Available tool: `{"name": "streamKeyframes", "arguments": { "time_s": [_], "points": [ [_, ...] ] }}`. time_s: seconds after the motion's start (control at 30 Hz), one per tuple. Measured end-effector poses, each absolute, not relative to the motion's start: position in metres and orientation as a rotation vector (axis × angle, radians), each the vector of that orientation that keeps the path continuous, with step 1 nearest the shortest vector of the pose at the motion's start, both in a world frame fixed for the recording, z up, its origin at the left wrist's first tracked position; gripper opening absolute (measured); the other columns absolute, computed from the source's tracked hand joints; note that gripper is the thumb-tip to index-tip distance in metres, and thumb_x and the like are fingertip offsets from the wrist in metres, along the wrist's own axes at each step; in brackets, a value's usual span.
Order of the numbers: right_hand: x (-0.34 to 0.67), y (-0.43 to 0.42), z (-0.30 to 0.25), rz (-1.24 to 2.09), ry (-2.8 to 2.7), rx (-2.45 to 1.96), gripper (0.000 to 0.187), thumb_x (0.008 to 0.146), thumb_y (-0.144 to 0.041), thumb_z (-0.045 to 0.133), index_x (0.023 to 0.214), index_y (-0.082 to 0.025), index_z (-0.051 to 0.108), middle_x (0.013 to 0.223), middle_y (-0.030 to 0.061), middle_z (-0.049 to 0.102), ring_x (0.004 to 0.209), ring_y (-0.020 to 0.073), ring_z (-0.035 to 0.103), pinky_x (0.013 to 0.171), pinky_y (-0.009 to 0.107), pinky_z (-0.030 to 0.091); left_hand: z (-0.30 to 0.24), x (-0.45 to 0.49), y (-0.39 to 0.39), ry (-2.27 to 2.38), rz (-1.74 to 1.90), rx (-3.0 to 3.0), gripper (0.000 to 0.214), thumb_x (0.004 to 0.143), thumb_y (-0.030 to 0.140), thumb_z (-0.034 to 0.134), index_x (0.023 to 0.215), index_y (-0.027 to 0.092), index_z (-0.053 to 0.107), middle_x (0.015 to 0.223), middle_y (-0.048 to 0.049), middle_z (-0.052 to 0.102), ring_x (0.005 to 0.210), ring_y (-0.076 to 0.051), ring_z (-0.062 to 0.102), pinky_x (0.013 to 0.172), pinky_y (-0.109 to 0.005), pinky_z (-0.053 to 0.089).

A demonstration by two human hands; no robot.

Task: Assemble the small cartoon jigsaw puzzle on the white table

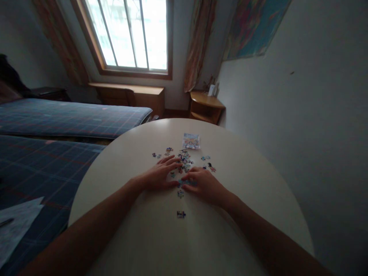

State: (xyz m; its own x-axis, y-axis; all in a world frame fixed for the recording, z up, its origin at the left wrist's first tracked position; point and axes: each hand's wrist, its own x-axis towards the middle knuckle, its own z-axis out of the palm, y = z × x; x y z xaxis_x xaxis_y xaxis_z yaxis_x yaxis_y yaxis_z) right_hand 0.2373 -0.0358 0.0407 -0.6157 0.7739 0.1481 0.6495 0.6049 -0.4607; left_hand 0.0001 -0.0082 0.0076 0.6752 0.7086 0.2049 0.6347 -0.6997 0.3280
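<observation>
My left hand (161, 174) lies with its fingers spread, the fingertips at the edge of a loose pile of jigsaw puzzle pieces (185, 156). Its thumb reaches to a few blue puzzle pieces (180, 183) in front of me. Around those blue pieces the thumb and index finger of my right hand (202, 184) are curled, pressing from both sides against the table. Just below lies a pale piece (180, 194), and nearer to me a separate dark piece (181, 214). A small teal piece (173, 174) sits between my left thumb and fingers.
Everything rests on a round white table (138, 237). Behind the pile lies a printed picture packet (191, 141). Loose pieces are scattered at left (169, 149) and right (211, 167). Beds with plaid mattresses (71, 119) stand left; a wall (301, 126) runs along the right.
</observation>
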Motion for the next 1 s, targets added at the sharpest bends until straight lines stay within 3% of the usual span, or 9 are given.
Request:
{"name": "streamKeyframes", "arguments": {
  "time_s": [0.23, 0.4, 0.7, 1.0],
  "points": [
    [0.234, -0.036, 0.038, 0.516, -2.452, -1.206, 0.013, 0.082, -0.025, 0.073, 0.094, -0.022, 0.078, 0.098, 0.0071, 0.071, 0.091, 0.0195, 0.065, 0.088, 0.033, 0.047, 0.004, 0.001, -0.008, 1.087, 0.502, 2.645, 0.069, 0.084, 0.05, 0.069, 0.144, 0.029, 0.043, 0.159, -0.0071, 0.034, 0.149, -0.032, 0.023, 0.121, -0.053, 0.022],
    [0.236, -0.039, 0.045, 0.522, -2.467, -1.191, 0.011, 0.082, -0.026, 0.073, 0.091, -0.02, 0.075, 0.095, 0.0063, 0.07, 0.088, 0.0183, 0.064, 0.081, 0.031, 0.046, 0.009, -0.002, -0.008, 1.077, 0.469, 2.645, 0.063, 0.09, 0.048, 0.062, 0.146, 0.028, 0.042, 0.159, -0.0062, 0.035, 0.15, -0.03, 0.021, 0.122, -0.052, 0.022],
    [0.232, -0.059, 0.054, 0.599, -2.593, -1.329, 0.025, 0.074, -0.037, 0.08, 0.094, -0.024, 0.073, 0.097, 0.0039, 0.07, 0.097, 0.0242, 0.063, 0.09, 0.039, 0.038, 0.011, 0.002, -0.01, 1.095, 0.429, 2.667, 0.066, 0.088, 0.047, 0.065, 0.146, 0.026, 0.042, 0.159, -0.0074, 0.034, 0.15, -0.031, 0.021, 0.122, -0.052, 0.022],
    [0.225, -0.062, 0.058, 0.661, -2.57, -1.407, 0.012, 0.08, -0.029, 0.072, 0.09, -0.024, 0.076, 0.093, 0.0032, 0.071, 0.093, 0.0214, 0.065, 0.09, 0.038, 0.036, 0.011, 0.002, -0.011, 1.086, 0.438, 2.656, 0.067, 0.087, 0.049, 0.065, 0.146, 0.027, 0.043, 0.159, -0.0069, 0.034, 0.15, -0.03, 0.021, 0.121, -0.051, 0.024]
  ]
}}
